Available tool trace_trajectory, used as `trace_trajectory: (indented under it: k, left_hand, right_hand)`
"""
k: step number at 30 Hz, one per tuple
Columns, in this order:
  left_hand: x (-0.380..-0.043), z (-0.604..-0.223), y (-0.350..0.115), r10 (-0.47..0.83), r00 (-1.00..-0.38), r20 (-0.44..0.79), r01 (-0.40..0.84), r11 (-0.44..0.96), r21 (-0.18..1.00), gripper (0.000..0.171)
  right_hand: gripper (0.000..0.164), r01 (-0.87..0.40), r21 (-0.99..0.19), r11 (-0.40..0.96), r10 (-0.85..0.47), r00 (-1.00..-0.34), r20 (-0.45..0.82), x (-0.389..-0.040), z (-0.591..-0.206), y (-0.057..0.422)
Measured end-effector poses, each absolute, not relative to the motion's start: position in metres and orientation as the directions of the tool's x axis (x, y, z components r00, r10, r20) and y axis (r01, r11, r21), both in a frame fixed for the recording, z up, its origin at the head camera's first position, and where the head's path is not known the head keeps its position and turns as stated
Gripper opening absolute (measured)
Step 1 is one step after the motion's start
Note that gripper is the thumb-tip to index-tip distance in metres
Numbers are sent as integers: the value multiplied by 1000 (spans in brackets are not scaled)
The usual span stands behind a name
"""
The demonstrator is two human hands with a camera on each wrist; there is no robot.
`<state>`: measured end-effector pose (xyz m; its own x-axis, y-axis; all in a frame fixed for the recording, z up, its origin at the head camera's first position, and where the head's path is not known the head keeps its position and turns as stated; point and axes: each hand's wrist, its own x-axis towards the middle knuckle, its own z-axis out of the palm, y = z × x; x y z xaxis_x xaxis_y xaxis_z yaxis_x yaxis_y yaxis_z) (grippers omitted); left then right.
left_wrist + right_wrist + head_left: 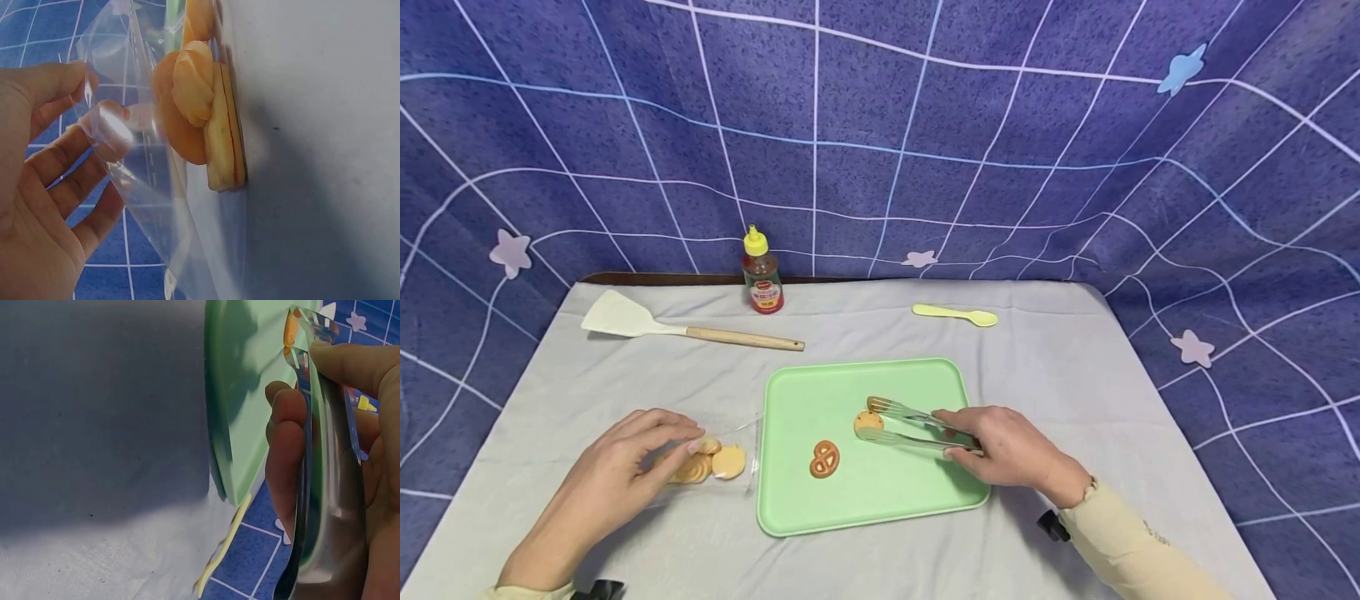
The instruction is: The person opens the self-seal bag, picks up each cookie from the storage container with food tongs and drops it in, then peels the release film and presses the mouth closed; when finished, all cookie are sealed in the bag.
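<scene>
My left hand [617,467] pinches the edge of a clear plastic bag [144,206] between thumb and fingers. Inside the bag, several cookies [728,462] lie at the left of the green tray [805,512]; the stacked ones are partly behind the fingers. Metal tongs [910,439] are gripped in my right hand [1018,446], their slotted ends pointing left over the tray. Between the two ends is a round speckled cookie [868,419], and brown shows through the slots of the far end. A pretzel-shaped cookie [824,459] lies on the tray left of the tongs.
Behind the tray's left side lies a white spatula [625,317] with a wooden handle. A bottle [763,279] with a yellow cap stands at the table's back edge. The yellow spoon [955,314] lies behind the tray, and a blue gridded cloth [880,108] hangs beyond.
</scene>
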<state>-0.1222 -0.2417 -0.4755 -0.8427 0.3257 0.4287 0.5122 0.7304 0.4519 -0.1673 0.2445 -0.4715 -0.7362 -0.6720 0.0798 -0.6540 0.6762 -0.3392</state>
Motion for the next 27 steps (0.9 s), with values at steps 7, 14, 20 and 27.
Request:
trace_trajectory:
  k: [7,14,20,27]
  left_hand:
    - [-122,-474,-241,326,-843,427,510,737,444,20]
    - [-124,-474,-241,333,-843,421,512,736,443,19]
    - [-124,-474,-240,332,-839,431,516,737,437,18]
    - [-124,-474,-238,331,-829,450,524,740,421,19]
  right_hand:
    - [49,-662,-349,663,-679,-728,91,-168,-471,243]
    - [49,-670,-358,650,-687,-720,100,-168,-469,238]
    - [48,-698,-367,615,-716,-689,109,-170,-464,220]
    - [48,-771,-378,513,-789,-597,147,-172,-461,184]
